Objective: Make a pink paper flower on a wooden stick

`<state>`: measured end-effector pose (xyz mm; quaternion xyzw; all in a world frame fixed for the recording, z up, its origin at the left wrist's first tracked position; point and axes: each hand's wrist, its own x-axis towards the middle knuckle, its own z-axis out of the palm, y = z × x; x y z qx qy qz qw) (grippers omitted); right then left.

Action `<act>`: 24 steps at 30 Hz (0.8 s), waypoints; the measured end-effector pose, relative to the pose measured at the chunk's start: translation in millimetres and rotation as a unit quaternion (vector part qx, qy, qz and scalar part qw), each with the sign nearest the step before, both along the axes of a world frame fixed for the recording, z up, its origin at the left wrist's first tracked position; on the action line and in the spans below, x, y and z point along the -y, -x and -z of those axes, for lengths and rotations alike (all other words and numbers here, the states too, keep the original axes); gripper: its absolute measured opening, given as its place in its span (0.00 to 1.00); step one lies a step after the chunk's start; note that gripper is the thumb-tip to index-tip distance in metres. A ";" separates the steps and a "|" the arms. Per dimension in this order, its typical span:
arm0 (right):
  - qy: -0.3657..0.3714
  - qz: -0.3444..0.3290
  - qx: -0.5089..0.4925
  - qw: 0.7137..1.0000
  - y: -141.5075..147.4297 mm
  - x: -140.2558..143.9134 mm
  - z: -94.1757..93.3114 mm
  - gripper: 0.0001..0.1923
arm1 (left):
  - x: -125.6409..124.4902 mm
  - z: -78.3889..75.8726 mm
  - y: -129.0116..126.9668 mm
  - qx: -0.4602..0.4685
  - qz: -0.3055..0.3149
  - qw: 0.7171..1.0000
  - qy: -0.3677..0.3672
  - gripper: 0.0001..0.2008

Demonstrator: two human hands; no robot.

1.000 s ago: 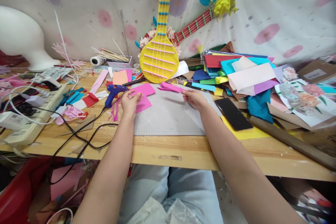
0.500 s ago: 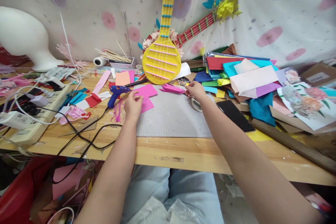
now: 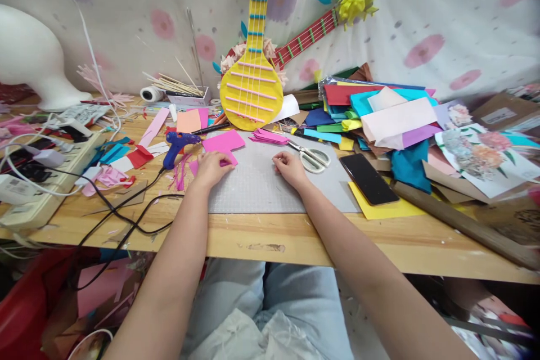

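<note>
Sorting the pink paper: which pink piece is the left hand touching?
The pink sheet beside the blue glue gun, under the left hand; the folded pink stack lies apart, untouched.

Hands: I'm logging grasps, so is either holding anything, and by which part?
Left hand presses on the pink paper at its near edge, fingers flat, not gripping. Right hand rests on the grey mat, holding nothing visible.

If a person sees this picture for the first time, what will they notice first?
Probably the yellow paper guitar standing against the dotted cloth at the back of the table. Next, the heap of coloured paper sheets on the right side. In front, the left hand rests on a pink paper piece beside the blue glue gun.
</note>
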<state>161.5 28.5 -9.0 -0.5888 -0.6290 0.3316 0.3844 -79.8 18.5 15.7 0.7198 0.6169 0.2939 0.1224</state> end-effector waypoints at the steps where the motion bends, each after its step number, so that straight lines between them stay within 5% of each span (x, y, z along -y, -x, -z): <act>1: -0.003 -0.005 0.005 1.000 -0.3 -0.1 0.1 0.07 | -0.5 0.4 -0.2 0.017 0.002 1.000 -0.004 0.05; 10: -0.011 -0.016 0.031 0.999 -2.0 0.8 -3.0 0.08 | 2.9 -5.5 -13.1 0.077 -0.014 0.997 -0.017 0.07; 17: -0.170 -0.134 0.064 0.974 3.2 11.0 -12.2 0.29 | 16.9 -2.9 -61.9 0.024 0.150 0.988 -0.038 0.08; 21: -0.170 -0.161 0.134 0.963 4.9 8.8 -10.9 0.09 | 18.5 2.7 -69.3 0.016 0.182 0.983 -0.031 0.09; 24: -0.127 -0.137 0.103 0.977 1.4 3.7 -7.1 0.01 | 15.4 3.7 -60.7 0.014 0.170 0.985 -0.030 0.20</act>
